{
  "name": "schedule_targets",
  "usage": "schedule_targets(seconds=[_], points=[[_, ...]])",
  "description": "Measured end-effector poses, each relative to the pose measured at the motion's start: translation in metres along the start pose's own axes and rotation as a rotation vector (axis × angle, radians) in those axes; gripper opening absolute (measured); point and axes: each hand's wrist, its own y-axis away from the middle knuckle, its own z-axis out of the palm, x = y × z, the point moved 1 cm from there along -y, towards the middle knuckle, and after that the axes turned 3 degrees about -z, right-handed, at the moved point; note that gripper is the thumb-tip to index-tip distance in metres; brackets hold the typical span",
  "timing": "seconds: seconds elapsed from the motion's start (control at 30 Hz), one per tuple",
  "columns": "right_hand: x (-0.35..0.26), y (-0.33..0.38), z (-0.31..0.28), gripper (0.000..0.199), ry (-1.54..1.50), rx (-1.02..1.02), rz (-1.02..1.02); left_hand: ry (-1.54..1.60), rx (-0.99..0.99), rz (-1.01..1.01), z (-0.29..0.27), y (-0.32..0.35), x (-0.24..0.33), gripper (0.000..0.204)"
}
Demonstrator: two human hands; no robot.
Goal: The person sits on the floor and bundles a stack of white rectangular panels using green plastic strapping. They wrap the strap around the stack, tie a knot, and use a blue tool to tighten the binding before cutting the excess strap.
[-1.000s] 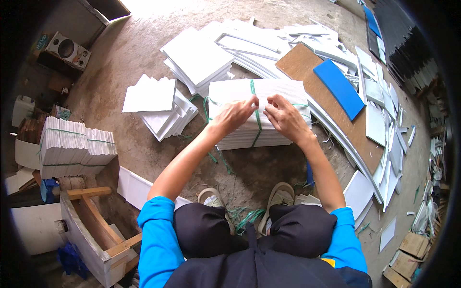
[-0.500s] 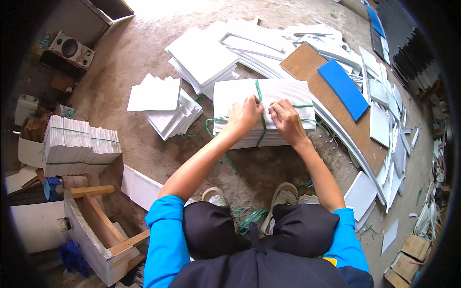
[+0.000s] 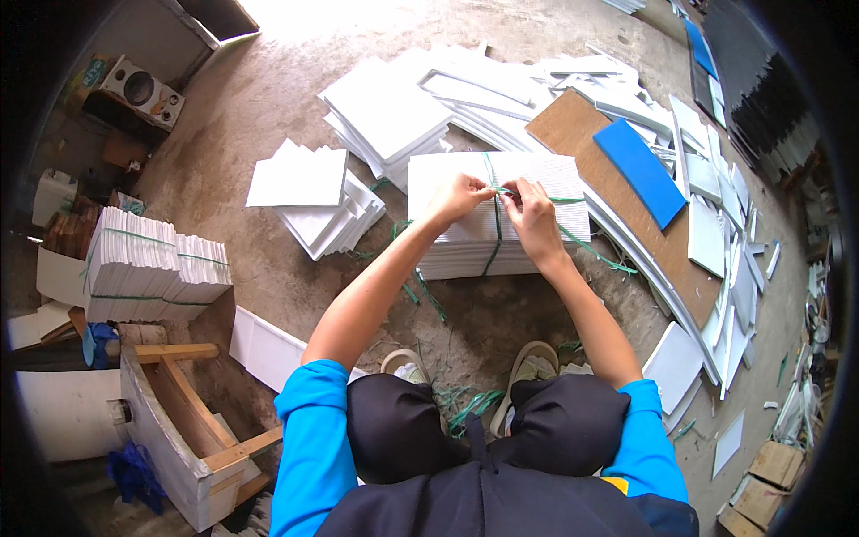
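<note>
A stack of white ribbed sheets [image 3: 541,167] lies on the floor in front of me. Green twine [image 3: 497,242] runs over it both ways and crosses on top. At the crossing, my left hand [image 3: 463,197] pinches the twine from the left. My right hand [image 3: 530,208] is closed on it from the other side, the fingertips of both hands almost meeting. A loose tail of twine hangs off the stack's right side, and more hangs at its left. The exact shape of the knot is hidden by my fingers.
Loose white sheets [image 3: 300,179] and a taller white pile [image 3: 385,107] lie beyond the stack. Rightward are a brown board [image 3: 573,125], a blue panel [image 3: 640,170] and scattered white offcuts. Tied bundles [image 3: 134,259] and a wooden frame [image 3: 179,412] stand at the left.
My hands have drawn closer together over the twine crossing. The loop at the stack's left is gone, and a longer tail now stretches out at the right. The view has shifted slightly.
</note>
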Motion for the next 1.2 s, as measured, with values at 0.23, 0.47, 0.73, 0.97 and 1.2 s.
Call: schedule_targets(seconds=[0.23, 0.47, 0.73, 0.97, 1.2], points=[[0.015, -0.008, 0.009, 0.013, 0.118, -0.027, 0.013, 0.023, -0.016, 0.02, 0.003, -0.005, -0.004, 0.029], [0.019, -0.014, 0.02, 0.019, 0.162, -0.032, 0.07, -0.071, 0.101, 0.087, 0.0, 0.006, 0.002, 0.032], [0.009, -0.018, 0.018, 0.038, 0.123, -0.065, 0.193, -0.43, 0.218, 0.103, -0.004, 0.031, 0.021, 0.027], [0.018, -0.015, 0.02, 0.035, 0.082, -0.01, 0.164, -0.278, -0.002, -0.015, -0.006, 0.024, 0.023, 0.032], [0.022, -0.017, 0.014, 0.038, 0.004, -0.06, 0.14, -0.074, -0.031, -0.04, -0.006, 0.022, 0.015, 0.03]])
